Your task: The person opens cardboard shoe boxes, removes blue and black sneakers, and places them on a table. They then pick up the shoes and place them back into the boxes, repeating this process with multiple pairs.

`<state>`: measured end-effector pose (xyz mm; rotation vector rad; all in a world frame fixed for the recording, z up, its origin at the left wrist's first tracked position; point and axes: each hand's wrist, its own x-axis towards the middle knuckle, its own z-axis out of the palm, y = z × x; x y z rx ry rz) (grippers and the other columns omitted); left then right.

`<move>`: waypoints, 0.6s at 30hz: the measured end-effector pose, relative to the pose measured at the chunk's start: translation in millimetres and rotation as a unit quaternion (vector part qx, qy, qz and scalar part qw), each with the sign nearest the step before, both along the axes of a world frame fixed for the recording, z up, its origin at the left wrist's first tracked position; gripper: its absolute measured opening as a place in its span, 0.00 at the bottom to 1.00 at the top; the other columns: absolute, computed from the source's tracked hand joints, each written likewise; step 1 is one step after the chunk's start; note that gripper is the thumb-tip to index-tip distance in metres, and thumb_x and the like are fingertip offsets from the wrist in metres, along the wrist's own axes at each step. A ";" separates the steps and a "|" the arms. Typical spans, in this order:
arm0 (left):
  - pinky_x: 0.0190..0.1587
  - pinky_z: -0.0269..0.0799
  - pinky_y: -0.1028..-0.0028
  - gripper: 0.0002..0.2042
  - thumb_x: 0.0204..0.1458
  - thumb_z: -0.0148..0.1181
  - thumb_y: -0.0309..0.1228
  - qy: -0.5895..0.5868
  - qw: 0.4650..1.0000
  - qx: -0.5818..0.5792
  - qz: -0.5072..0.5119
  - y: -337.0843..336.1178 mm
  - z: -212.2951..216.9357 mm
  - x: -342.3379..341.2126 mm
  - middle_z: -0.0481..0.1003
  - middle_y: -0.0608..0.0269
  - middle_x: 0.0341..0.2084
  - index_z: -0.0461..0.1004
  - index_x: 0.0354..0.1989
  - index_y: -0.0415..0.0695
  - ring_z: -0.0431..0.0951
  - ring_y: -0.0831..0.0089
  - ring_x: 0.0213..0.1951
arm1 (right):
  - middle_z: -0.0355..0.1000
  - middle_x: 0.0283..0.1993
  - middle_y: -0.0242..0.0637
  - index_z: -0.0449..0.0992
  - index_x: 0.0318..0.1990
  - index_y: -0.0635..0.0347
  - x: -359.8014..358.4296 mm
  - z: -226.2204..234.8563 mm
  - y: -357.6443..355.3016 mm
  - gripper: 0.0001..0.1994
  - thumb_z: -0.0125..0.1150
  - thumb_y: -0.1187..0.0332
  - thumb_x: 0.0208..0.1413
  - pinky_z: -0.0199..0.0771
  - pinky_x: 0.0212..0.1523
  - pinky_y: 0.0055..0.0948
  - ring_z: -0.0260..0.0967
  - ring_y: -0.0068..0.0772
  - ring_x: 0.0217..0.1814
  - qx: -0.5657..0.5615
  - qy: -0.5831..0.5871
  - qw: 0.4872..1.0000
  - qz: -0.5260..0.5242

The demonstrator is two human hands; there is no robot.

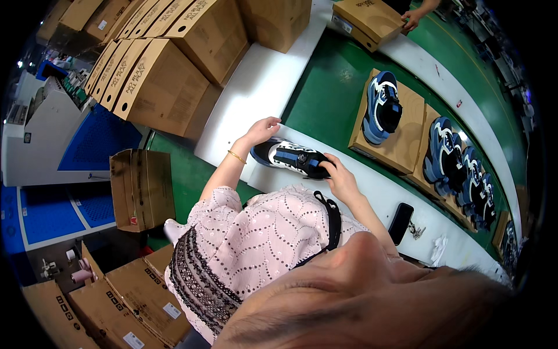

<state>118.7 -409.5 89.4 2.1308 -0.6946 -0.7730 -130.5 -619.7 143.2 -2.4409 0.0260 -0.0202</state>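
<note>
A blue, black and white sneaker (290,158) lies across the white tabletop in front of me, its toe to the left and its heel to the right. My right hand (340,174) grips it at the heel, with fingers over the collar and into the opening. Beside the toe is my left hand (263,130), its fingers stretched out past the far side of the shoe; whether the palm touches the toe is hard to make out. A gold bracelet circles that wrist.
Stacked brown shoeboxes (163,87) stand at the left. Beyond the green belt (325,87), similar sneakers (382,107) rest on boxes. A co-worker's hand (412,20) touches another shoebox (369,20). A black phone (401,223) lies to my right; an open carton (142,189) stands left.
</note>
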 end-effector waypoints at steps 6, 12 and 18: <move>0.55 0.63 0.71 0.19 0.56 0.51 0.36 0.056 0.998 -0.027 0.032 -1.1 -8.1 4.4 0.73 0.57 0.47 0.68 0.53 0.41 0.70 0.68 0.50 | 0.65 0.57 0.37 0.72 0.33 0.52 4.9 -1.6 -3.5 0.17 0.71 0.66 0.32 0.72 0.41 0.35 0.69 0.42 0.48 -0.064 -0.052 0.997 0.011; 0.39 0.70 0.79 0.17 0.59 0.47 0.34 0.226 0.945 -0.156 0.176 31.2 -43.8 24.4 0.76 0.60 0.38 0.66 0.53 0.39 0.75 0.78 0.35 | 0.72 0.49 0.44 0.74 0.29 0.58 -28.1 68.8 -29.3 0.14 0.72 0.70 0.31 0.71 0.40 0.29 0.72 0.42 0.44 -0.010 -0.143 0.984 -0.103; 0.30 0.76 0.76 0.10 0.59 0.42 0.31 0.247 0.900 -0.236 0.273 40.9 -56.5 15.5 0.77 0.55 0.29 0.68 0.37 0.38 0.76 0.74 0.24 | 0.72 0.41 0.44 0.75 0.35 0.65 -78.3 110.5 -106.4 0.11 0.69 0.76 0.42 0.69 0.44 0.28 0.69 0.37 0.40 -0.023 -0.271 0.858 -0.436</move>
